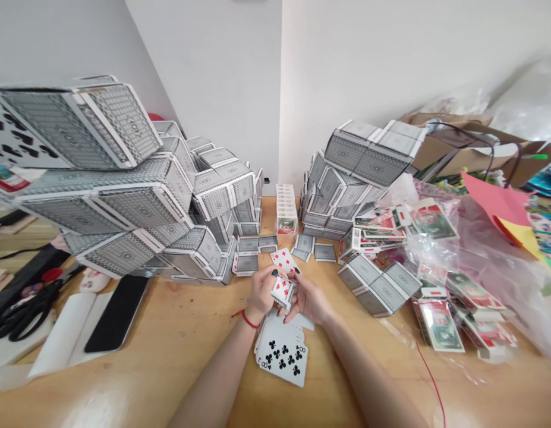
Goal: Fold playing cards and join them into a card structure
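Observation:
Between my hands, above the table's middle, is a playing card point(283, 288) with red diamonds, its lower edge showing a patterned border as if folded. My left hand point(261, 294) grips its left side with the fingers closed. From the other side my right hand point(309, 298) has its fingertips on the card. Just beyond lies a face-up diamond card point(283, 260). Nearer to me, a loose pile of cards is topped by an eight of clubs point(283, 358). Several grey-backed cards point(247, 264) lie face down behind my hands.
Stacked blocks made of grey-backed cards point(132, 208) rise at left, with another stack point(346, 172) at right. A row of card boxes point(286, 208) stands near the wall. A phone point(117, 312) and black scissors point(28, 315) lie left; card boxes point(438, 324) and plastic wrap lie right.

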`<state>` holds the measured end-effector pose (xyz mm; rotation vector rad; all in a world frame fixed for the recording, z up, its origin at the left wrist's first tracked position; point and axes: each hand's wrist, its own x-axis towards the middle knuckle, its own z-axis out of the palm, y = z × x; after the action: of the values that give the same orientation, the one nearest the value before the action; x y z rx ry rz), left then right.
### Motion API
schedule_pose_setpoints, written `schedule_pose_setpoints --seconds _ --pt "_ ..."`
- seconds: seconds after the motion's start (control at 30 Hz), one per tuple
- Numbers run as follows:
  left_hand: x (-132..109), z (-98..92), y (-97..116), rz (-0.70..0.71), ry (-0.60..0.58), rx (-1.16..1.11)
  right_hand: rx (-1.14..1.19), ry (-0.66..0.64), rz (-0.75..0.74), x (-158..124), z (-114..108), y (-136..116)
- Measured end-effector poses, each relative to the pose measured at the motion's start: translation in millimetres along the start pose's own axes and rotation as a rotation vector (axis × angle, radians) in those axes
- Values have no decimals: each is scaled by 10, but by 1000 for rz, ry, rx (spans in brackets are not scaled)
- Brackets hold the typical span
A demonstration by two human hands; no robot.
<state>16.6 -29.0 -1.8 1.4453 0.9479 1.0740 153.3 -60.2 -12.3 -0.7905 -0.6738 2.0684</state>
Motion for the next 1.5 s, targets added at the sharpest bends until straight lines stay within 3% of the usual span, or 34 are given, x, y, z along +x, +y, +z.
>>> schedule_pose_setpoints --seconds 0.2,0.3,0.43,0.57,0.77,1.33,1.5 --pt "-18 44 -11 -111 -16 -50 -71 -13 8 -27 -35 -25" --pt "10 42 -10 -57 22 4 -115 14 -52 -29 -37 -49" --pt "59 29 -7 -24 115 61 -213 167 -180 10 -26 -15" --pt "84 69 4 46 30 192 -313 267 -254 55 -34 69" --pt "81 161 -28 -32 17 239 -391 293 -288 68 -50 139" --pt "11 238 -71 116 96 325 -480 421 -380 62 -38 122" --pt "16 245 -117 59 152 357 -527 453 -421 68 -9 115"
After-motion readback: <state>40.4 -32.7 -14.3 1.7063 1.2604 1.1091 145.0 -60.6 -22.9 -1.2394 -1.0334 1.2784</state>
